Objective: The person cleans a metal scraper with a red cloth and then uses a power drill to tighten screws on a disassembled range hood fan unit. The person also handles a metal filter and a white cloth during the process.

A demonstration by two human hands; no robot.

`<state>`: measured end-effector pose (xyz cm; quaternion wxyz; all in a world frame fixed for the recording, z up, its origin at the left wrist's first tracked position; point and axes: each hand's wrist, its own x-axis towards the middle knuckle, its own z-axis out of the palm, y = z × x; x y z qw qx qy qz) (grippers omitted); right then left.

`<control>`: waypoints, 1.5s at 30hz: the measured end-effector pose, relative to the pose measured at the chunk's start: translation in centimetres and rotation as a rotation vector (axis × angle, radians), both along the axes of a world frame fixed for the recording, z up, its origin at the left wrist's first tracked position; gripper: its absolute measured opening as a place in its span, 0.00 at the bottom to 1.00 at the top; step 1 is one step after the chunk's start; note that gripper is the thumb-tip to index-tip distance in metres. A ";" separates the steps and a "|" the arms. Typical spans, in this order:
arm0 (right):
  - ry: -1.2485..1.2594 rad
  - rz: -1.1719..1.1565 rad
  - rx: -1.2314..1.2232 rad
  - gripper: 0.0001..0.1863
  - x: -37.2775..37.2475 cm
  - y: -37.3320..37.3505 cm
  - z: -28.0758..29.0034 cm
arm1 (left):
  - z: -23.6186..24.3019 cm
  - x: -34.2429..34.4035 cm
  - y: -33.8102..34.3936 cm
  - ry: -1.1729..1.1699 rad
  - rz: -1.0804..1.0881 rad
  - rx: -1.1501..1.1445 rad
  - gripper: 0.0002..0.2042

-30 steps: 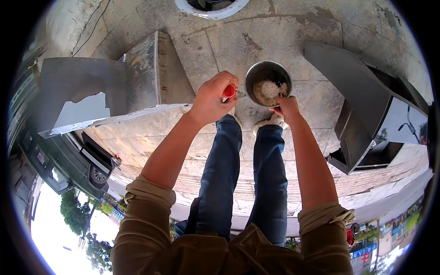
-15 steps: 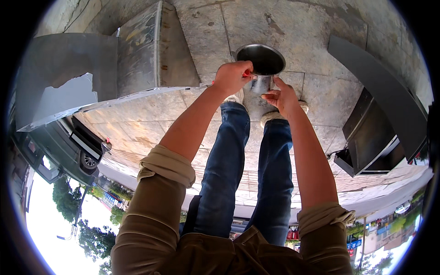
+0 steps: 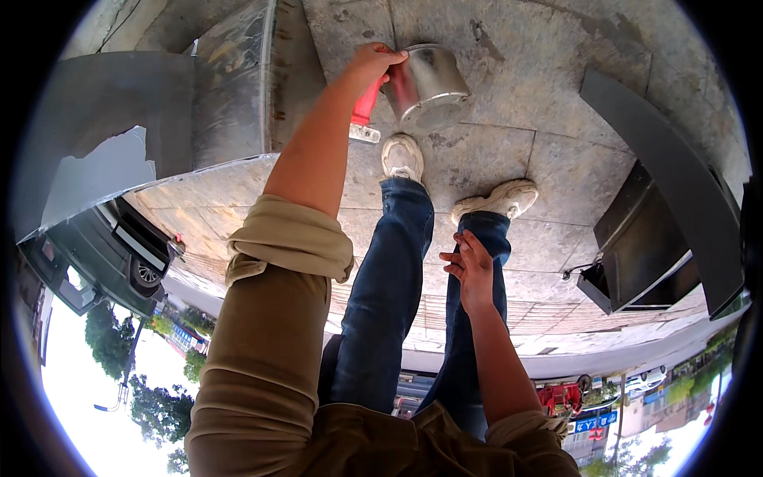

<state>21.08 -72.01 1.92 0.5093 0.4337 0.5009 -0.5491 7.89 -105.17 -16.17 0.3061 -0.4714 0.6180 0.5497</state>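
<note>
My left hand (image 3: 375,65), at the upper middle, grips the rim of a round, shiny metal pot (image 3: 433,79). The pot is tilted, its scuffed flat bottom facing back toward me and its inside hidden. Below the same hand, beside my forearm, shows a red piece (image 3: 366,105) with a pale metal end with small holes; my fingers hide how it is held, and its kind is unclear. Red reflects on the pot's side. Over my right shin hangs my right hand (image 3: 474,270), fingers apart and holding nothing.
Stone paving (image 3: 509,95) lies beneath my shoes (image 3: 404,155). A large sheet-metal box (image 3: 230,87) stands at the left. On the right are a curved dark panel (image 3: 660,167) and a dark metal box (image 3: 644,238). A parked vehicle (image 3: 103,254) stands beyond, lower left.
The pot has tipped over from open-top-up to bottom-toward-me and moved up and left with my left hand. My right hand has let go of it and drawn back toward my body.
</note>
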 end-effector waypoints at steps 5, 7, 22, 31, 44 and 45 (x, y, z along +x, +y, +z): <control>0.004 -0.157 0.041 0.26 1.7 -0.4 -0.6 | 1.4 -0.3 0.8 -0.093 0.006 0.161 0.14; 0.039 -0.157 0.093 0.25 2.0 -1.5 -0.3 | 2.5 0.1 1.6 -0.143 -0.036 0.242 0.14; 0.051 -0.176 0.134 0.24 2.3 -1.9 -1.3 | 12.5 -2.6 -3.7 0.321 0.344 -0.562 0.11; 0.049 -0.203 0.117 0.23 0.8 -1.4 -1.4 | 3.7 -10.4 -14.9 0.693 0.491 -0.900 0.12; 0.057 -0.175 0.068 0.23 0.4 -2.4 -0.7 | 1.4 -3.1 1.3 0.320 -0.609 -0.608 0.17; 0.062 -0.150 0.056 0.23 0.2 -2.6 -0.5 | 0.3 -2.5 2.8 0.272 -0.738 -0.602 0.19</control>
